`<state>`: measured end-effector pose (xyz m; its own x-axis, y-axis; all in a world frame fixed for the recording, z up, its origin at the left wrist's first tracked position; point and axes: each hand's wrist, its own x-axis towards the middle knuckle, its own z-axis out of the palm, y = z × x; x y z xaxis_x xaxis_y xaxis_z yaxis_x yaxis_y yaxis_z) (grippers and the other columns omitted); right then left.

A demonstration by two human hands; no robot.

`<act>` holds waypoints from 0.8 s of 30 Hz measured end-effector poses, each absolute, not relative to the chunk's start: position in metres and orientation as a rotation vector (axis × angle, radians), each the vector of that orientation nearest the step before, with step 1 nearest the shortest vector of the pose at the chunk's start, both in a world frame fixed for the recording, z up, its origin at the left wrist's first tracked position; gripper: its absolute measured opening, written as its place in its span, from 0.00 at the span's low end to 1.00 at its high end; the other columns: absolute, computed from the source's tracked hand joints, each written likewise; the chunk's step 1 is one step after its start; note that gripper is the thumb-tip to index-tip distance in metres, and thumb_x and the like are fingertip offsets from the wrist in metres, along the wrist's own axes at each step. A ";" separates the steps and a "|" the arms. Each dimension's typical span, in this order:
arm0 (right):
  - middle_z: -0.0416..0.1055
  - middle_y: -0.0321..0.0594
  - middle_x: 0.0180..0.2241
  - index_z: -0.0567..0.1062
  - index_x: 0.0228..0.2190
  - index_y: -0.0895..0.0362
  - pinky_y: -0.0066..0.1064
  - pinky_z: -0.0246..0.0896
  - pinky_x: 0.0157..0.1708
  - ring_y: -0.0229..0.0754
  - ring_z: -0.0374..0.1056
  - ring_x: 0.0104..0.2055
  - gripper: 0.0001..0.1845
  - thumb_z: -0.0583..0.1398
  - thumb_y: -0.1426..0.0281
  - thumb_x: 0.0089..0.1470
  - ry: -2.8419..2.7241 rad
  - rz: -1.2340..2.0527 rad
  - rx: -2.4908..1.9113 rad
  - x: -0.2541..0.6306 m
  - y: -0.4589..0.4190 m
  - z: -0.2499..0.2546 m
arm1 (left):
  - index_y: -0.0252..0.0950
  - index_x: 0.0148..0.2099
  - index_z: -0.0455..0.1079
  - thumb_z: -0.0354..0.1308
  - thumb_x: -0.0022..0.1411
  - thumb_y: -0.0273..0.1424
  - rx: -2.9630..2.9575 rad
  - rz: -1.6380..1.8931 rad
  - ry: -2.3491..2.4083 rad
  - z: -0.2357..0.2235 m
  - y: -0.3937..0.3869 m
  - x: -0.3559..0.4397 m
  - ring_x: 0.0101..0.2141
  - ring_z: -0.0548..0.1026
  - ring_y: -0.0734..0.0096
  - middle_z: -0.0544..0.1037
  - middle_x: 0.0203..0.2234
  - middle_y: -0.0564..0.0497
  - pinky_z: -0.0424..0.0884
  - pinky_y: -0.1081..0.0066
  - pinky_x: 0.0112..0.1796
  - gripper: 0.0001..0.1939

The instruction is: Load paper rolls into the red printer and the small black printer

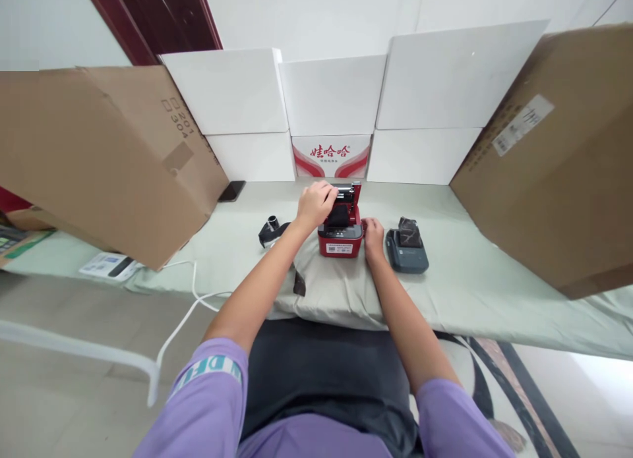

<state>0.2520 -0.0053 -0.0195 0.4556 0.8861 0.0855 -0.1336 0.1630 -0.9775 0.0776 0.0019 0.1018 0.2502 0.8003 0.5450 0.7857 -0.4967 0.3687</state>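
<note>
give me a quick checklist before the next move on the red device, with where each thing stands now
1. Red device standing level on the table: ok.
2. Its upper part raised: ok.
3. Left hand at the raised part, right hand by the device's right side: ok.
4. Dark grey device apart from the red one: ok, beyond the right hand.
5. White cable away from the red device: ok.
6. Inner parts seated properly: cannot tell, too small and partly hidden.

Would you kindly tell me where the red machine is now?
In the head view, the red machine sits near the centre, on the table, between the left hand and the right hand, left of the dark grey machine.
</note>
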 end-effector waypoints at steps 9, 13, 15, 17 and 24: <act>0.69 0.33 0.24 0.71 0.25 0.53 0.31 0.61 0.30 0.39 0.64 0.29 0.12 0.56 0.58 0.47 -0.842 0.833 -1.196 0.254 -0.003 -0.023 | 0.43 0.62 0.70 0.38 0.75 0.42 2.494 0.938 1.538 0.093 0.004 0.074 0.62 0.64 0.60 0.72 0.61 0.47 0.51 0.55 0.62 0.25; 0.69 0.33 0.25 0.70 0.26 0.53 0.32 0.61 0.30 0.40 0.64 0.29 0.12 0.56 0.57 0.48 -0.818 0.857 -1.183 0.255 0.001 -0.028 | 0.44 0.62 0.71 0.35 0.75 0.44 2.527 0.904 1.497 0.087 -0.019 0.065 0.58 0.67 0.60 0.73 0.57 0.46 0.55 0.56 0.58 0.27; 0.70 0.33 0.26 0.70 0.27 0.53 0.32 0.61 0.31 0.40 0.65 0.29 0.13 0.56 0.56 0.48 -0.825 0.864 -1.163 0.255 0.003 -0.031 | 0.44 0.64 0.69 0.34 0.75 0.45 2.532 0.837 1.482 0.082 -0.031 0.063 0.57 0.68 0.59 0.74 0.56 0.46 0.57 0.56 0.57 0.29; 0.70 0.34 0.27 0.71 0.28 0.53 0.32 0.61 0.30 0.40 0.65 0.30 0.14 0.57 0.55 0.49 -0.835 0.881 -1.145 0.256 0.002 -0.032 | 0.44 0.65 0.67 0.32 0.76 0.45 2.518 0.783 1.484 0.076 -0.040 0.061 0.57 0.68 0.59 0.75 0.55 0.46 0.57 0.55 0.57 0.29; 0.75 0.38 0.38 0.75 0.41 0.53 0.31 0.63 0.36 0.41 0.68 0.38 0.20 0.59 0.54 0.51 -0.977 0.862 -1.034 0.255 -0.011 -0.019 | 0.44 0.66 0.65 0.32 0.76 0.42 2.450 0.837 1.484 0.055 -0.049 0.059 0.57 0.70 0.65 0.77 0.55 0.47 0.48 0.57 0.64 0.28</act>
